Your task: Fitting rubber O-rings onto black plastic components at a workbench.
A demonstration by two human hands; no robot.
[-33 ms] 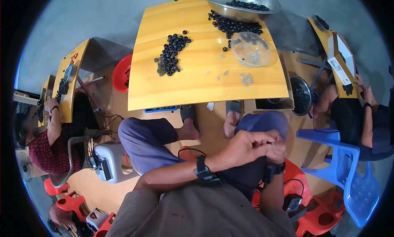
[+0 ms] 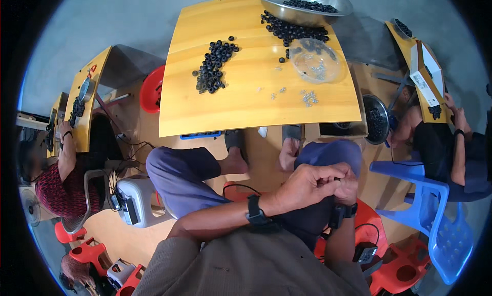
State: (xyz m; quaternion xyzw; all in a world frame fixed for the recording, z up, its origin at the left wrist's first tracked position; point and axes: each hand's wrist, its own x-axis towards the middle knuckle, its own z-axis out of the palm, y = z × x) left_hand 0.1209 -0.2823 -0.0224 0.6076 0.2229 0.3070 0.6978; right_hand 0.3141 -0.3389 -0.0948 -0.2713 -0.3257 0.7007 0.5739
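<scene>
Over my right thigh my two hands meet. My left hand (image 2: 303, 187) is closed, thumb and fingers pinched together, and reaches across to the right one. Curled up against its fingertips is my right hand (image 2: 347, 187). Whatever they hold between them is too small or hidden to make out. On the yellow table (image 2: 225, 114) ahead lie a loose pile of small black round parts (image 2: 212, 65) and a larger heap of the same parts (image 2: 289, 29). Nearer on the right are small clear pieces (image 2: 309, 97), beside a clear plastic bowl (image 2: 313, 60) holding more.
A steel basin (image 2: 302, 11) with black parts stands at the table's far edge. On the floor are a red basin (image 2: 152, 88) and a steel bowl (image 2: 375, 119). A blue plastic chair (image 2: 425, 198) stands right. Co-workers sit at tables on both sides.
</scene>
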